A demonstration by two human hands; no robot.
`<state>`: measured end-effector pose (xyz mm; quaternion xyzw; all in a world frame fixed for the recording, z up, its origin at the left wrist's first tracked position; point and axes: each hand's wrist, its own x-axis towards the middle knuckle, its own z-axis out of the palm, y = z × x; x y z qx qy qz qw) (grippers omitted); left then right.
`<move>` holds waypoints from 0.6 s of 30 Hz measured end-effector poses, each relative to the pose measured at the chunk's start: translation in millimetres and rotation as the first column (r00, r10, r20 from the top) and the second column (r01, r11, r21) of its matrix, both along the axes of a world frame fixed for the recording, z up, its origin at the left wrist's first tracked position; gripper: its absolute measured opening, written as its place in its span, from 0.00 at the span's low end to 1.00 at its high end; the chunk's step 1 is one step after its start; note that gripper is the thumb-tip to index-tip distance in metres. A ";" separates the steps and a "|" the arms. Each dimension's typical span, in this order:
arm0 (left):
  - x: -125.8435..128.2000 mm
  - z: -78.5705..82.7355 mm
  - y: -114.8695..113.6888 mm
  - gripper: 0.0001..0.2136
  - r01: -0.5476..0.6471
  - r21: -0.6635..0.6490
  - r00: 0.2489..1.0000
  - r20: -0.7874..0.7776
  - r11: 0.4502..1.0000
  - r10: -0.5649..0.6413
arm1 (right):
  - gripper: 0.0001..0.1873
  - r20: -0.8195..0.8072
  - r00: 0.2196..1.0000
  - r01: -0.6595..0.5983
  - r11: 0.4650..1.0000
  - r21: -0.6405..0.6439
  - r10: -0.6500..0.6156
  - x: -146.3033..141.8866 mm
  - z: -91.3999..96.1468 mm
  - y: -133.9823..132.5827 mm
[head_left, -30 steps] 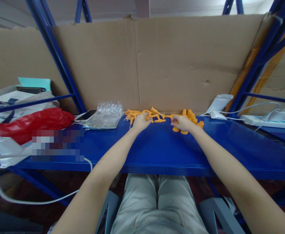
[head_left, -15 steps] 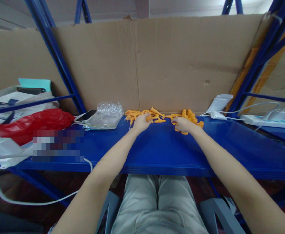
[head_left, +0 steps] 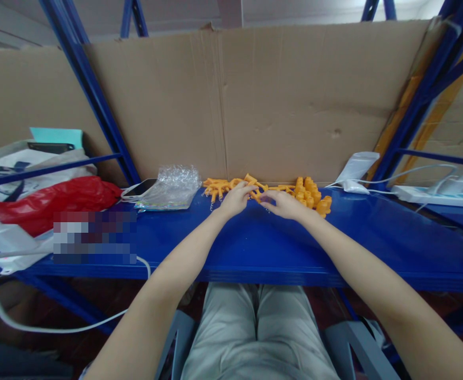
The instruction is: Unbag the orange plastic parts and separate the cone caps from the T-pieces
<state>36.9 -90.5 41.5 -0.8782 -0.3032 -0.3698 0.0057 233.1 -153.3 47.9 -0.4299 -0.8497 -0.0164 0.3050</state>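
Note:
My left hand (head_left: 236, 200) reaches over the orange pieces at the back of the blue shelf. Its fingers are bent around an orange piece with a small chain (head_left: 257, 194). From the other side, my right hand (head_left: 282, 205) has its fingertips closed at that same piece; the exact grip is partly hidden. A bit of chain shows below the right fingers. Left of my hands lies a heap of orange branching pieces (head_left: 217, 187) with short metal chains. Just beyond my right hand stands a cluster of orange knobbly cup-like pieces (head_left: 309, 193).
A tall cardboard sheet (head_left: 271, 105) stands behind the blue shelf (head_left: 247, 243). Leftward are a clear plastic packet (head_left: 171, 190), a phone (head_left: 143, 187) and a red bag (head_left: 65, 203). A white power strip (head_left: 441, 196) with cables lies at right.
My right hand has moved left, away from the knobbly cluster, to meet my left hand. My left hand has shifted slightly right, and the chained piece is now between them.

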 end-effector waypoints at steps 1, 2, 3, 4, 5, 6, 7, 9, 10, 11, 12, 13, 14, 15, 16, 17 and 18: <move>0.7 -0.9 0.8 0.21 0.039 0.009 0.999 -0.001 0.999 -0.039 | 0.10 -0.013 1.000 -0.023 1.000 -0.001 0.023 -1.7 -3.2 1.2; 1.3 -2.0 1.8 0.21 0.070 0.016 0.998 -0.001 0.997 -0.070 | 0.10 -0.026 0.999 -0.045 0.999 -0.001 0.045 -2.8 -6.5 2.9; 1.7 -3.4 3.2 0.20 0.090 0.020 0.996 -0.002 0.996 -0.090 | 0.09 -0.038 0.997 -0.065 0.998 -0.002 0.065 -3.6 -9.7 4.9; 2.0 -5.1 4.9 0.20 0.101 0.023 0.995 -0.001 0.995 -0.101 | 0.09 -0.051 0.995 -0.083 0.997 -0.005 0.083 -4.1 -12.6 7.0; 2.2 -7.1 6.9 0.20 0.103 0.026 0.995 0.002 0.994 -0.103 | 0.09 -0.064 0.993 -0.101 0.995 -0.013 0.100 -4.3 -15.0 9.0; 2.5 -9.2 9.2 0.19 0.103 0.029 0.995 0.007 0.994 -0.103 | 0.09 -0.080 0.990 -0.116 0.993 -0.022 0.114 -4.4 -17.0 10.8; 2.8 -11.4 11.5 0.18 0.106 0.036 0.994 0.014 0.994 -0.107 | 0.10 -0.097 0.987 -0.129 0.991 -0.034 0.125 -4.4 -18.5 12.3; 3.7 -15.3 15.2 0.17 0.136 0.065 0.990 0.035 0.989 -0.139 | 0.13 -0.136 0.981 -0.145 0.987 -0.062 0.136 -4.3 -20.2 14.2; 4.5 -16.7 16.2 0.17 0.158 0.090 0.985 0.048 0.983 -0.163 | 0.13 -0.157 0.978 -0.147 0.986 -0.077 0.134 -4.2 -20.4 14.6; 5.3 -17.5 16.4 0.17 0.178 0.120 0.980 0.062 0.977 -0.187 | 0.14 -0.179 0.976 -0.145 0.985 -0.091 0.127 -4.2 -20.3 14.8; 6.1 -17.6 15.7 0.17 0.192 0.152 0.976 0.074 0.970 -0.205 | 0.14 -0.201 0.973 -0.137 0.986 -0.099 0.115 -4.1 -20.1 14.9; 7.0 -16.9 14.1 0.17 0.197 0.181 0.973 0.084 0.963 -0.215 | 0.14 -0.222 0.970 -0.126 0.987 -0.102 0.101 -3.8 -19.7 15.2; 7.7 -15.5 11.7 0.16 0.194 0.206 0.972 0.093 0.959 -0.217 | 0.14 -0.243 0.966 -0.114 0.989 -0.098 0.087 -3.3 -19.2 15.7; 8.3 -13.5 8.6 0.16 0.185 0.225 0.972 0.100 0.956 -0.212 | 0.14 -0.261 0.962 -0.102 0.991 -0.091 0.075 -2.4 -18.7 16.5; 8.8 -10.9 5.1 0.16 0.175 0.239 0.973 0.106 0.955 -0.204 | 0.14 -0.281 0.958 -0.088 0.993 -0.079 0.062 -1.1 -18.2 17.7; 9.3 -8.1 1.4 0.15 0.163 0.248 0.974 0.114 0.955 -0.196 | 0.14 -0.303 0.952 -0.071 0.995 -0.067 0.047 0.6 -17.8 19.1; 9.7 -5.1 -2.5 0.14 0.154 0.252 0.974 0.121 0.955 -0.189 | 0.13 -0.327 0.945 -0.052 0.997 -0.058 0.030 2.7 -17.4 20.8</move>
